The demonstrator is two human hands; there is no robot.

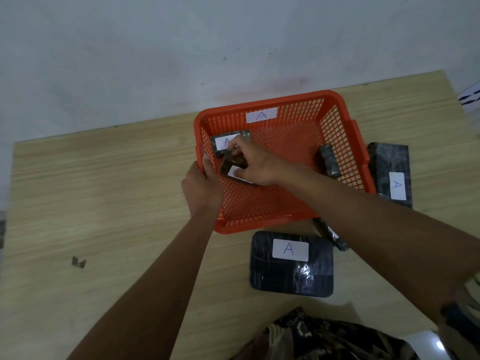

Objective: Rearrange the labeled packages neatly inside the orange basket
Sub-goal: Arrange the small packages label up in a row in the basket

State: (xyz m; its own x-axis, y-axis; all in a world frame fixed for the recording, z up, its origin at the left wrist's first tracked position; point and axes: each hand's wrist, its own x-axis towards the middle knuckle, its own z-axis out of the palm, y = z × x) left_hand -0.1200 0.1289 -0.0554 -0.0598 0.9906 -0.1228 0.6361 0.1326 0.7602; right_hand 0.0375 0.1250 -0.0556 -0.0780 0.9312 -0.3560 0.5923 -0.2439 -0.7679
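An orange mesh basket (pixel 345 141) with a white "A" label sits on the wooden table. My left hand (pixel 202 188) grips its left rim. My right hand (pixel 255 163) reaches inside and holds a small dark wrapped package (pixel 233 166) with a white label near the left wall. Behind it lies another small dark package marked "A" (pixel 223 141). A third dark package (pixel 328 159) leans on edge against the right wall. Outside the basket, a large dark "A" package (pixel 291 265) lies in front of it and a long one (pixel 392 175) lies to its right.
A thin dark package (pixel 330 233) pokes out from under my right forearm at the basket's front right corner. A pale wall rises behind the table (pixel 104 203). A small scuff mark (pixel 78 262) shows on the tabletop at left. Patterned clothing fills the bottom edge.
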